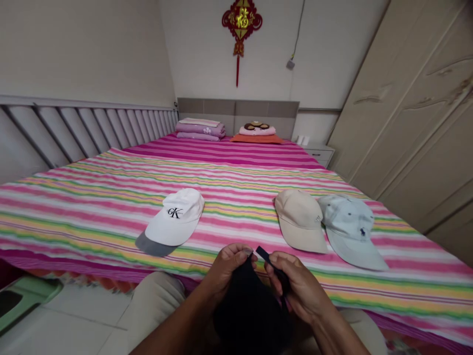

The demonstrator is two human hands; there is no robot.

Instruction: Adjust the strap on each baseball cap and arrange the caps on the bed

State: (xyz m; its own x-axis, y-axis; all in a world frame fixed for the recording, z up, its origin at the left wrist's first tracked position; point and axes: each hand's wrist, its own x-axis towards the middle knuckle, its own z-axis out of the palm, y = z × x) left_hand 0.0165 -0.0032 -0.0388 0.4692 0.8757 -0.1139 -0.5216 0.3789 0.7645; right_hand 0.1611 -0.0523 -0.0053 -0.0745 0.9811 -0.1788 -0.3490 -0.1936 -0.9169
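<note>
Black cloth, most likely of a cap (253, 313), was held low in front of the person, over the lap and near the edge of the bed (236, 207). Its upper left part was pinched by the left hand (229, 266), with the thumb and fingers brought close together. By the right hand (297, 283) a dark strap (263, 254) was gripped, also narrowly, and its short end was left free beyond the fingers.

The long axis of this end was slanted: from the right fingers it was directed to the left and away from the body. The tip was placed just beside the left fingertips, and only a small gap was seen between them. The strap was thus nearer to the right hand, by which it was held. Whether a buckle was covered by the left thumb could not be told.

Farther off, a white cap (183, 209) was laid to the left; to the right, a beige cap (300, 222) and a pale blue cap (349, 229) were set side by side.
</note>
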